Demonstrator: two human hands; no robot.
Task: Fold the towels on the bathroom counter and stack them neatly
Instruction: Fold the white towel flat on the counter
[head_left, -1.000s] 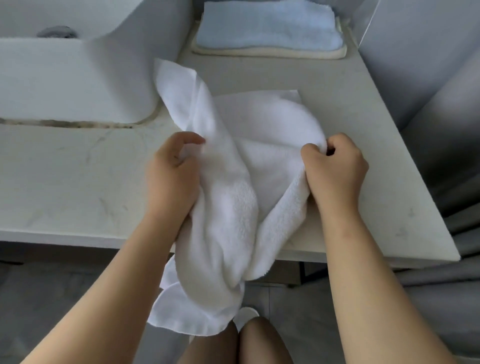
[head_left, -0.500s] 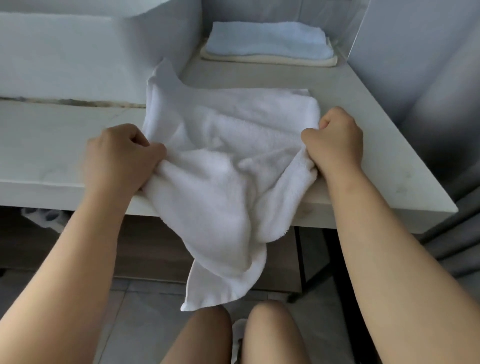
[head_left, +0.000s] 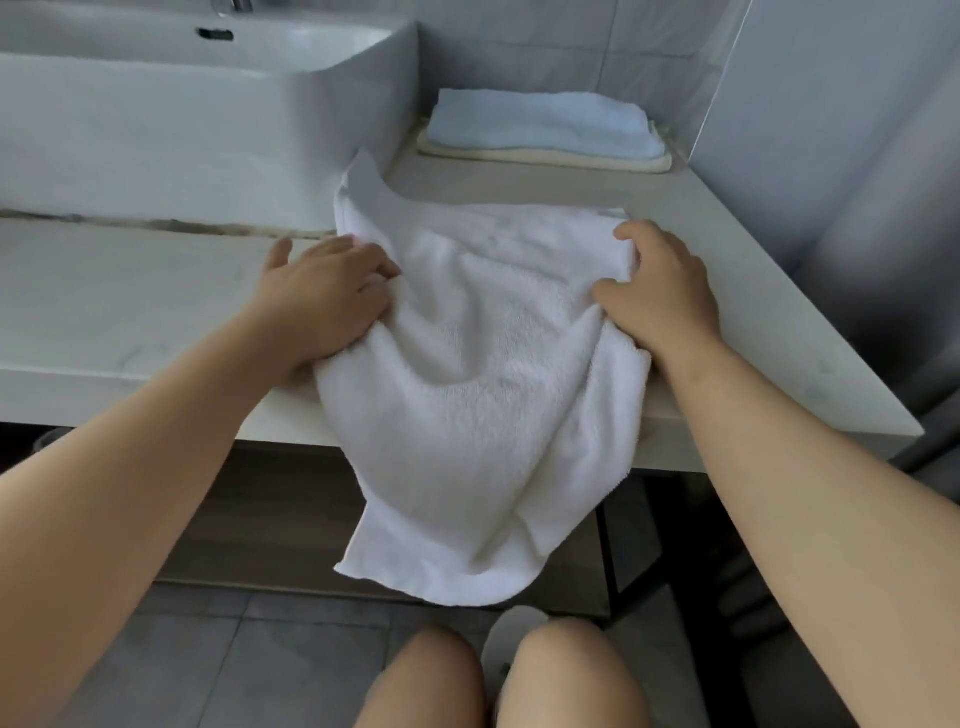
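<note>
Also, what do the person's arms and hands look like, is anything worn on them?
The left forearm and the right forearm are bare, with no sleeves in view. The left hand and the right hand wear no gloves; no ring, watch or bracelet shows.

Bare pale stone worktop (head_left: 130, 312) lies open left of the rumpled white terry towel (head_left: 483, 389), bounded behind by the white ceramic basin (head_left: 156, 130). A narrow bare strip separates that towel from the folded blue-and-cream towel stack (head_left: 545, 124) in the rear corner.

One white towel (head_left: 483, 374), one blue towel (head_left: 545, 122), one cream towel (head_left: 550, 160), two hands (head_left: 322, 299) (head_left: 662, 293), one sink (head_left: 156, 130).
</note>
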